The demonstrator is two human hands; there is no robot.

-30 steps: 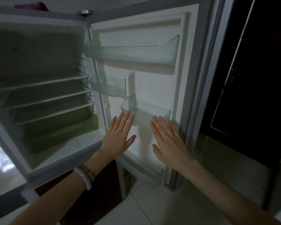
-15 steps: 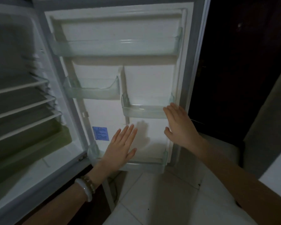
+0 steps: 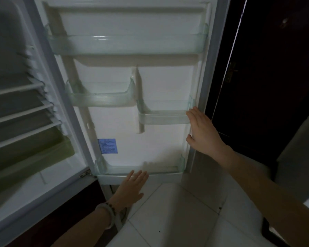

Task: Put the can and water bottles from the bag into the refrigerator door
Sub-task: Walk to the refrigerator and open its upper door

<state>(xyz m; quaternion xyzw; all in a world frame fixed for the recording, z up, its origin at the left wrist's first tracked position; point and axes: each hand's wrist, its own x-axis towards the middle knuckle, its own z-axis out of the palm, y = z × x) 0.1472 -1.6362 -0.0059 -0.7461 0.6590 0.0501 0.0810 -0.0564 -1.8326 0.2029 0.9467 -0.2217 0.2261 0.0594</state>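
right hand (image 3: 202, 132) flat, empty, on white refrigerator door (image 3: 159, 82) edge | left hand (image 3: 131, 188) open — clear bottom door bin (image 3: 168, 176) just ahead | bag, can, bottles — out of view

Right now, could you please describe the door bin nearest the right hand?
On the open refrigerator door, look below the wide top bin. The small right bin hangs lower than the small left bin, with the right hand at its outer corner.

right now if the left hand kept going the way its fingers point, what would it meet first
Probably the bottom door bin: the left hand is open, fingers aimed up at its front rim. Depth is unclear; they may already touch.
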